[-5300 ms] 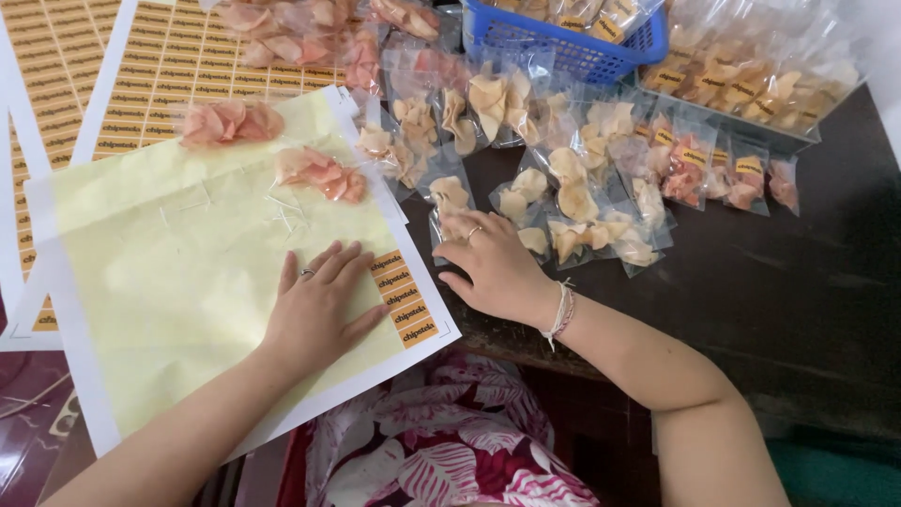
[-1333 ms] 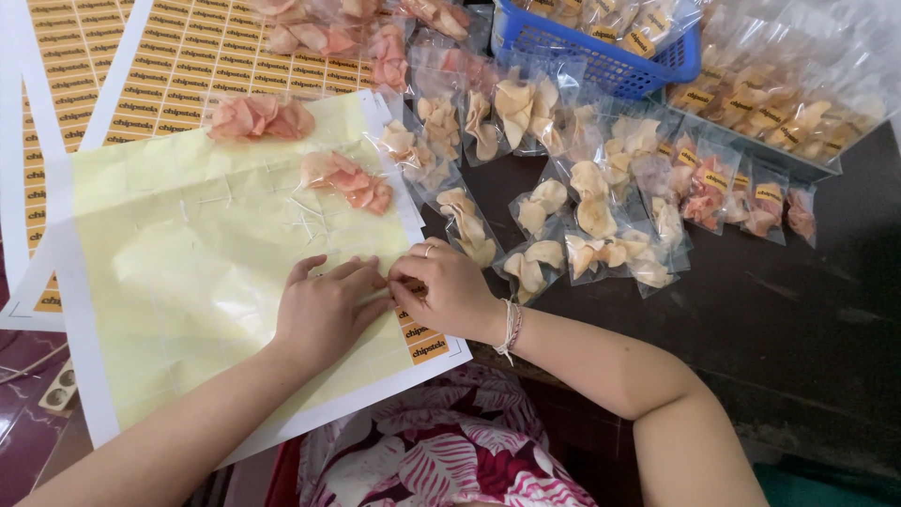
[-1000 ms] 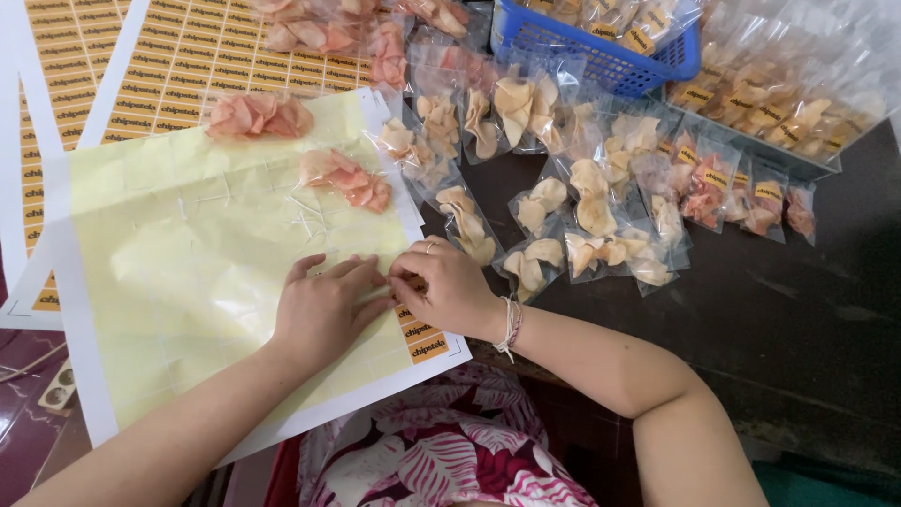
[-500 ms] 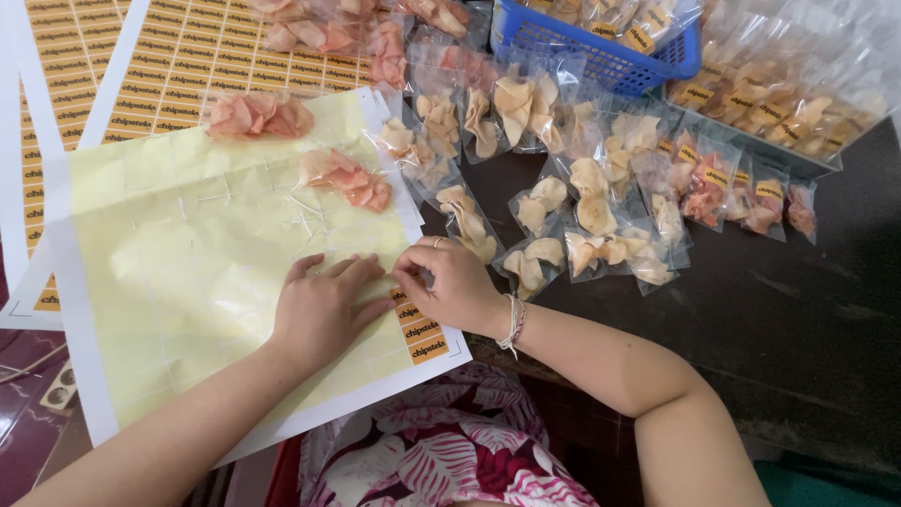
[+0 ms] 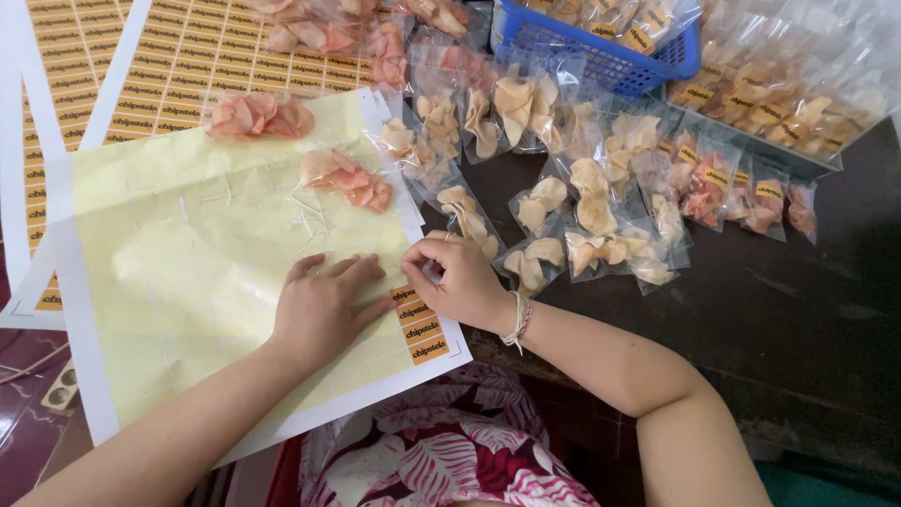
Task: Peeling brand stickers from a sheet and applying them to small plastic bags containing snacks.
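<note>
Seated at a dark table [image 5: 798, 319], a person presses the left hand [image 5: 324, 305] flat, fingers spread, on a nearly stripped yellow sticker sheet [image 5: 188, 272] near its right edge. The right hand [image 5: 460, 282] curls at that same edge, thumb and fingertips pinched together over the last orange labels [image 5: 418, 324] in the sheet's lower right corner; whether a label is actually gripped cannot be told. Two pink chip packets [image 5: 347, 178] lie on the sheet's upper part, and full label sheets [image 5: 188, 56] overlap beyond its far edge. Clear bags of pale chips [image 5: 563, 216] crowd the table just right of the sheet, almost touching the right hand. A blue basket [image 5: 601, 52] and a tray of labelled bags [image 5: 779, 103] line the far edge. Bare table lies open toward the right near corner.
</note>
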